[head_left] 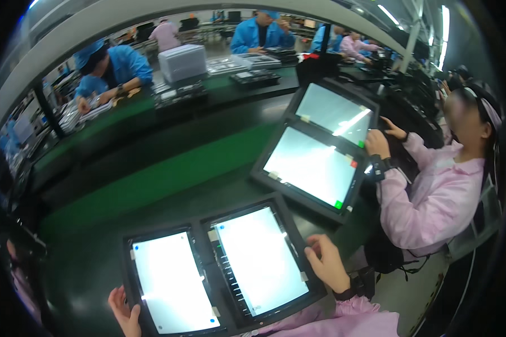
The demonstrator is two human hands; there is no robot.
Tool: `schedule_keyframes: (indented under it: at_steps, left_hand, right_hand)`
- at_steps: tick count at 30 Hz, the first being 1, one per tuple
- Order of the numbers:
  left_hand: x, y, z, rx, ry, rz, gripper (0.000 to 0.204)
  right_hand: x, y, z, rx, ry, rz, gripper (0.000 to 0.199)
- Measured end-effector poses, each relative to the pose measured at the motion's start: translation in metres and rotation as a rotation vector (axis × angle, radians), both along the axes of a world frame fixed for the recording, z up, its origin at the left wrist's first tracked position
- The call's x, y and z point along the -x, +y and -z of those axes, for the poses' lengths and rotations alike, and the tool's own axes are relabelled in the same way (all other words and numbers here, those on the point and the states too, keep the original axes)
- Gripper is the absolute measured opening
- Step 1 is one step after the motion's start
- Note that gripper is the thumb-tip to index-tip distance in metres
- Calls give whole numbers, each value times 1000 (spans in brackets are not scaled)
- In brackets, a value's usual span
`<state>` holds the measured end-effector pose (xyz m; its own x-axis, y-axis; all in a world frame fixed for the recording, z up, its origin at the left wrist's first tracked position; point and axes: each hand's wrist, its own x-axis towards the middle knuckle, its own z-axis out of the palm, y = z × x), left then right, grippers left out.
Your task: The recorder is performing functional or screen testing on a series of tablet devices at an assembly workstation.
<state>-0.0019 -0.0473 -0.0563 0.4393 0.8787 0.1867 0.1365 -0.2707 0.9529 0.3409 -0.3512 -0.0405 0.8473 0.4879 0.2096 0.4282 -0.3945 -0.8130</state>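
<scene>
In front of me a black tray (198, 247) lies on the dark bench, with two lit tablet-like screens in it: a left screen (174, 283) and a right screen (261, 261). Both glow white, with small blue dots near their corners and tape tabs at their edges. My left hand (125, 313) is beside the tray's lower left edge, its thumb apart from loosely bent fingers. At the right edge is my right hand (329, 264), thumb toward the tray and fingers half bent. I cannot tell how firmly either hand touches the tray.
A co-worker in pink (433, 185) at my right has both hands by a second black tray (258, 168) with two lit screens. A green strip (180, 168) runs along the bench. Beyond it stand a white box stack (183, 63) and dark trays (256, 77), with workers in blue.
</scene>
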Motion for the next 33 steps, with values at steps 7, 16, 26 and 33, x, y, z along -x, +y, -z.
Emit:
schedule_keyframes:
  at_steps: [7,16,26,33]
  left_hand:
    - [-6,6,3,11,14,84,66]
    - [13,-20,10,22,16,8,62]
    - [11,-33,-49,-30,296,-124,56]
    - [-76,34,-82,-673,635,74,36]
  right_hand:
    - [4,2,18,-81,8,39,24]
    - [-7,0,26,-105,-36,-13,25]
    - [-18,21,-16,155,-232,-139,29]
    - [-30,139,-63,144,-224,-593,36]
